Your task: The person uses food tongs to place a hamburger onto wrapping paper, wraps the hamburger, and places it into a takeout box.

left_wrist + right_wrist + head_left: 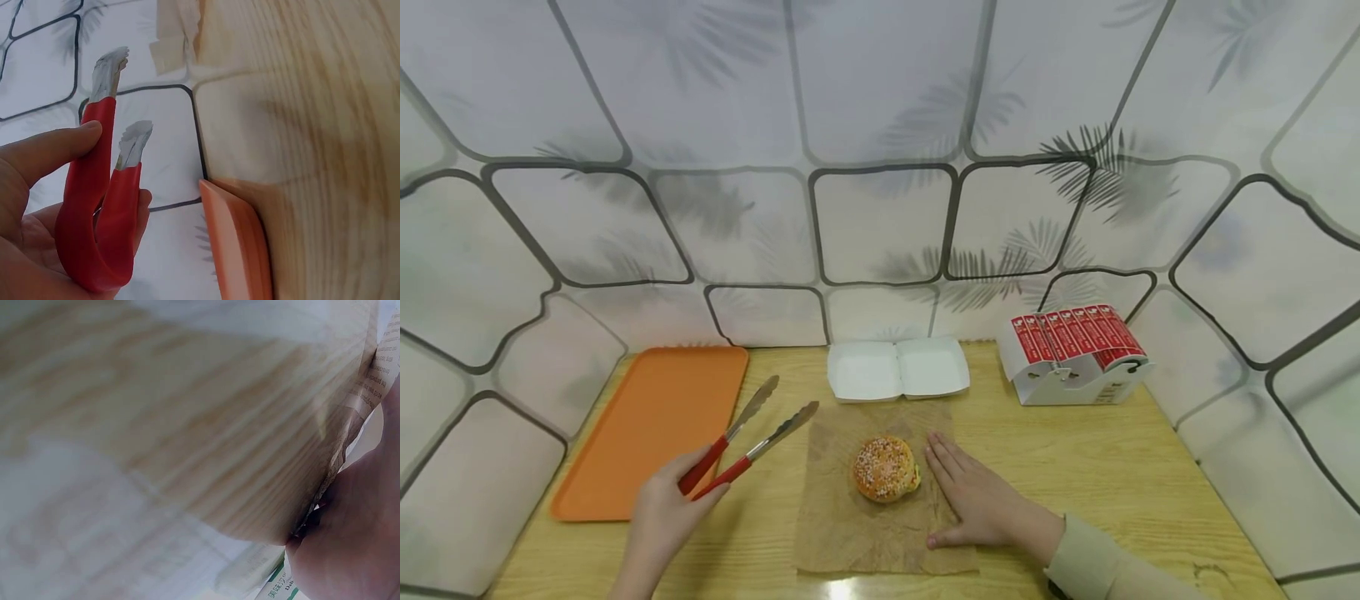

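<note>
My left hand [662, 506] holds red-handled metal tongs [752, 450] by the handles. Their two tips are spread apart with nothing between them. In the left wrist view the thumb lies along one red arm of the tongs [100, 206] and fingers are behind the other. A sesame-bun burger [886, 469] sits on brown wrapping paper [835, 533], with a bit of green and yellow filling at its right side. My right hand [977, 500] rests on the paper's right edge, fingers extended, beside the burger but apart from it. The right wrist view shows only part of this hand [350, 550].
Behind the paper stands an unfolded white food box [862, 372]. An orange tray [651, 433] lies at the left of the wooden table [1075, 467]. At the back right is a white holder [1075, 389] with a row of red packets [1078, 332]. Patterned walls close in the table.
</note>
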Demonstrator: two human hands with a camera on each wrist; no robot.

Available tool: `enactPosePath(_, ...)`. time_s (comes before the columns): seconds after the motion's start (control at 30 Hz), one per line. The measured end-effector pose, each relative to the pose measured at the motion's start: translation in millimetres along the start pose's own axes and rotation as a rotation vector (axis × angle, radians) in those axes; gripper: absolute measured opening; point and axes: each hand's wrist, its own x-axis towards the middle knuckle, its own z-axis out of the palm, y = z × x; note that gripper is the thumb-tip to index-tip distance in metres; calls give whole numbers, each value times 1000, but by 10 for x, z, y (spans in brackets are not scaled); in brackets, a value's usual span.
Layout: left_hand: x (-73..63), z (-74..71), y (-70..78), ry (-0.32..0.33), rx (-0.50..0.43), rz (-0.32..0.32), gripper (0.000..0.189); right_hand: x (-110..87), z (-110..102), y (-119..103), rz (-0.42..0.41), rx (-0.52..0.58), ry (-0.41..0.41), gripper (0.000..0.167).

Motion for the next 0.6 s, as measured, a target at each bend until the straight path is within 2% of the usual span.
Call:
enactPosePath(0.2,56,-57,-131,-46,-1,-110,61,-1,-23,-19,1,1,-3,128)
enactPosePath(0.3,73,-75,-200,-46,0,-140,62,-4,-37,-25,1,2,-3,127)
enactPosePath(0.6,101,-88,-432,57,17,-159,62,-2,-29,-19,-8,2,13,128)
